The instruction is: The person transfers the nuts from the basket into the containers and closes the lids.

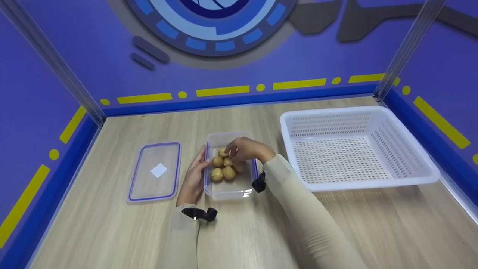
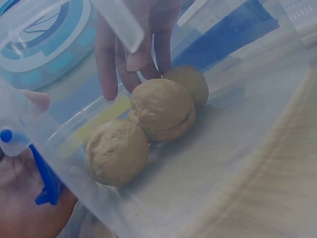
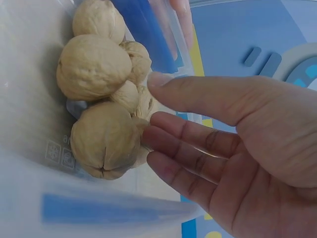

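A clear plastic food container (image 1: 227, 194) with blue latches stands on the table. Several walnuts (image 1: 229, 172) lie inside it, bunched together; more of them show up close in the right wrist view (image 3: 94, 67). My left hand (image 1: 192, 179) rests along the container's left outer wall, its fingers extended and the thumb at the rim. Over the container, my right hand (image 1: 244, 149) reaches in among the walnuts. In the right wrist view its thumb and fingers are apart, beside a walnut (image 3: 105, 141), and I see nothing held between them.
Left of the container lies its clear lid (image 1: 143, 186) with a blue seal and a white square label (image 1: 158, 170). A white perforated basket (image 1: 340, 160) stands on the right. Blue panels (image 1: 231, 71) wall the wooden table (image 1: 123, 231) at the back and sides.
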Tool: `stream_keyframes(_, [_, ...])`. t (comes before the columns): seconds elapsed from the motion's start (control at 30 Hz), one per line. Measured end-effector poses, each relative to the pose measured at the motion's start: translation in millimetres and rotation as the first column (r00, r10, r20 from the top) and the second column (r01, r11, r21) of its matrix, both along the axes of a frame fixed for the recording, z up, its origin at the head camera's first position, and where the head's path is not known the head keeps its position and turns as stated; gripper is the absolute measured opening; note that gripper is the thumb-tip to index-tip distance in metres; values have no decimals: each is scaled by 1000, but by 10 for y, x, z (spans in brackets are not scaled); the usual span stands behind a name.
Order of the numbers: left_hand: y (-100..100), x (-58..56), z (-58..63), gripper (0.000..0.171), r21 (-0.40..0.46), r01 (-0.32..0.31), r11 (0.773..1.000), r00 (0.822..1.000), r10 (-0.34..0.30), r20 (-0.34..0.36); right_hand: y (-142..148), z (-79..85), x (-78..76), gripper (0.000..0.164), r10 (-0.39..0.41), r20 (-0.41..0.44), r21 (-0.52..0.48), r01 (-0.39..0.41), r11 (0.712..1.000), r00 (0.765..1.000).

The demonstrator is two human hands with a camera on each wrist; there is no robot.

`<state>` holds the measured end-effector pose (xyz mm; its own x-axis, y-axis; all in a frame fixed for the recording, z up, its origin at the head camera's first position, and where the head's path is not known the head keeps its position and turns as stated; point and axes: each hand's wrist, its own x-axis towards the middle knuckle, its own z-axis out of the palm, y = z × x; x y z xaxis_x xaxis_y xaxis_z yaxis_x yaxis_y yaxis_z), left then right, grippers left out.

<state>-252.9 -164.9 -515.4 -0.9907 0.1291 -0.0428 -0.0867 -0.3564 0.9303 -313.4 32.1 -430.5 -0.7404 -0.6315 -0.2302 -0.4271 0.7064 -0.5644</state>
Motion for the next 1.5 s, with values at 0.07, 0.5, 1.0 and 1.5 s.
stream_keyframes(0.07, [3, -2, 6, 63, -9, -4, 1000, 1000, 4, -1, 11, 9, 0, 38, 7, -18, -21, -8, 1000, 1000])
stream_keyframes(0.5, [-29, -6, 47, 62, -126, -16, 992, 1000, 15, -15, 128, 3, 32, 40, -84, -13, -235, 78, 969, 996])
stream_keyframes(1.0, [-391, 26, 233, 60, -33, -26, 999, 999, 26, -19, 104, -2, 167, 54, -281, 49, -532, 263, 805, 958])
stream_keyframes(1.5, [-1097, 87, 535, 57, -355, -60, 933, 998, 59, -12, -298, 57, 428, 60, -152, 667, -696, 683, 221, 729])
